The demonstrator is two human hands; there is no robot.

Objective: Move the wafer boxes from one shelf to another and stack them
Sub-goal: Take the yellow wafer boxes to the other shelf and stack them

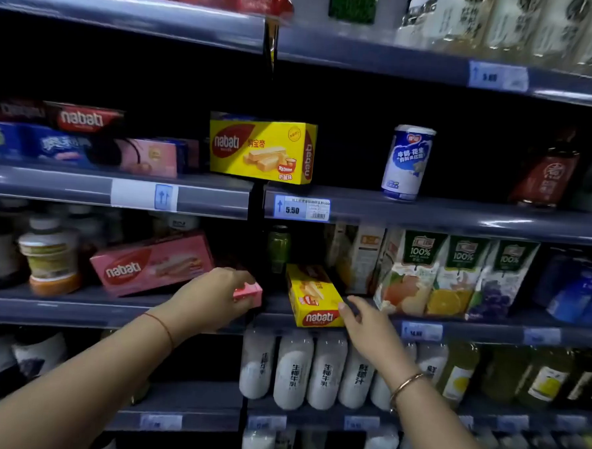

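My left hand [212,297] grips the right end of a pink Nabati wafer box [148,264], which lies tilted on the middle left shelf. On the middle right shelf [470,331] a yellow Nabati wafer box [313,295] lies lengthwise with its end over the edge. My right hand [368,326] touches that box's near right corner with the thumb and fingertips. One shelf up, another yellow Nabati box [261,151] stands on its long side across the gap between the two bays. Further left, a red Nabati box [84,118] lies on top of blue and pink biscuit boxes.
A white and blue can [407,161] and a dark red bottle [544,175] stand on the upper right shelf. Juice cartons [456,277] crowd the yellow box's right side. Jars [51,256] sit left of the pink box. White milk bottles [294,368] fill the shelf below.
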